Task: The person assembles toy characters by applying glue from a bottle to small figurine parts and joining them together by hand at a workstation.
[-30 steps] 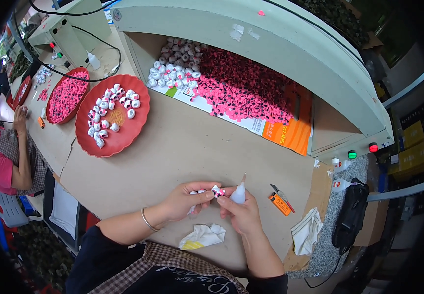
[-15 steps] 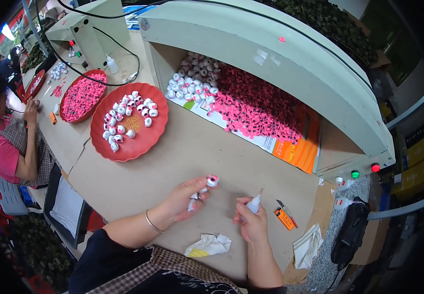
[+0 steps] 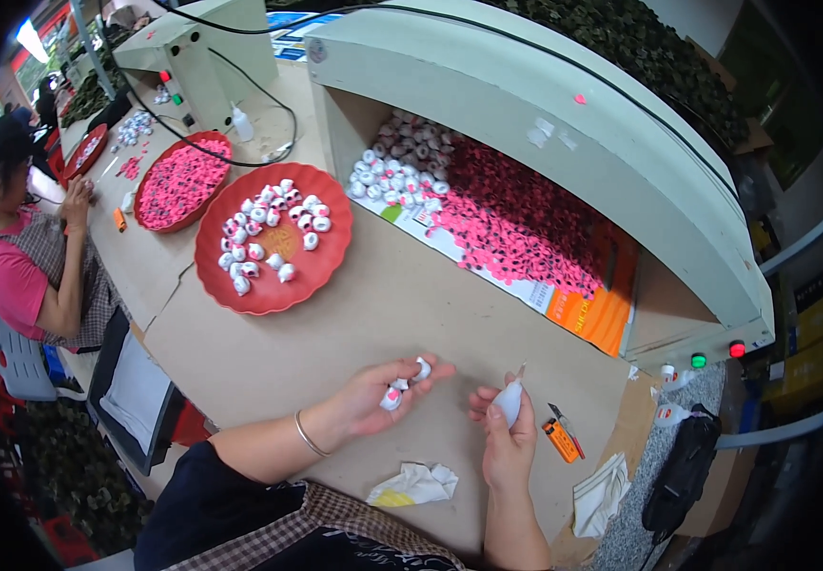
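Several small white pieces with pink parts (image 3: 391, 399) are in my left hand (image 3: 366, 398). Its thumb and fingers close around them, and one white piece (image 3: 422, 369) sits up at the fingertips. My right hand (image 3: 509, 455) grips a small white squeeze bottle (image 3: 509, 402) with a thin needle tip pointing up. The tip stands apart from the pieces, to their right. Beyond my left hand lies a red scalloped plate (image 3: 274, 303) holding several more of the white and pink pieces (image 3: 269, 202).
A pale curved cabinet (image 3: 526, 86) covers heaps of pink discs (image 3: 516, 238) and white pieces (image 3: 392, 179). An orange lighter (image 3: 558, 441), a knife (image 3: 568, 430) and cloths (image 3: 415, 483) lie near my hands. At the left sits a co-worker (image 3: 21, 266) by another red tray (image 3: 183, 181).
My left hand has turned its fingertip piece, so its pink-and-black front no longer shows, and its fingers reach further out. The bottle in my right hand now stands more upright. The whole view has shifted slightly.
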### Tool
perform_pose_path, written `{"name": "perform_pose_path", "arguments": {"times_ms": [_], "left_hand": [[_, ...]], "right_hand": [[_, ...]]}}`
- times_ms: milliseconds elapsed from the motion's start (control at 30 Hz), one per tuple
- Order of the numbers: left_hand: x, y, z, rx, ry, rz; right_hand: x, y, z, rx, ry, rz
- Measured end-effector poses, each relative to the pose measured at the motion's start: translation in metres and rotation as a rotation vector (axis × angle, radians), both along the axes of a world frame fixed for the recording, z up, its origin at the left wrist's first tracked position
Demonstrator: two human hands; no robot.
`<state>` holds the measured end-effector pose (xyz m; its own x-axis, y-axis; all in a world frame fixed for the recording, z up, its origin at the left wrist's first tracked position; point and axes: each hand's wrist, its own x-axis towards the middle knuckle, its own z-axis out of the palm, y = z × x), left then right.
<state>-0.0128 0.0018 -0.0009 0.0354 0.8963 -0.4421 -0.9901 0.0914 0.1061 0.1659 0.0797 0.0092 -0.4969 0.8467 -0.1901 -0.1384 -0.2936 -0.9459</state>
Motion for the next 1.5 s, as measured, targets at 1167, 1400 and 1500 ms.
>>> {"name": "perform_pose_path", "arguments": {"times_ms": [1167,1400,1500], "left_hand": [[0.019,-0.003,0.000,0.070,0.528,-0.216],[0.022,0.002,0.002,0.077,0.625,-0.146],[0.021,0.000,0.005,0.028,0.708,-0.154]], "right_hand": [[0.022,0.002,0.005,-0.043,0.105,0.064],[0.020,-0.001,0.003,0.241,0.161,-0.022],[0.018,-0.005,0.001,0.374,0.082,-0.052]]}}
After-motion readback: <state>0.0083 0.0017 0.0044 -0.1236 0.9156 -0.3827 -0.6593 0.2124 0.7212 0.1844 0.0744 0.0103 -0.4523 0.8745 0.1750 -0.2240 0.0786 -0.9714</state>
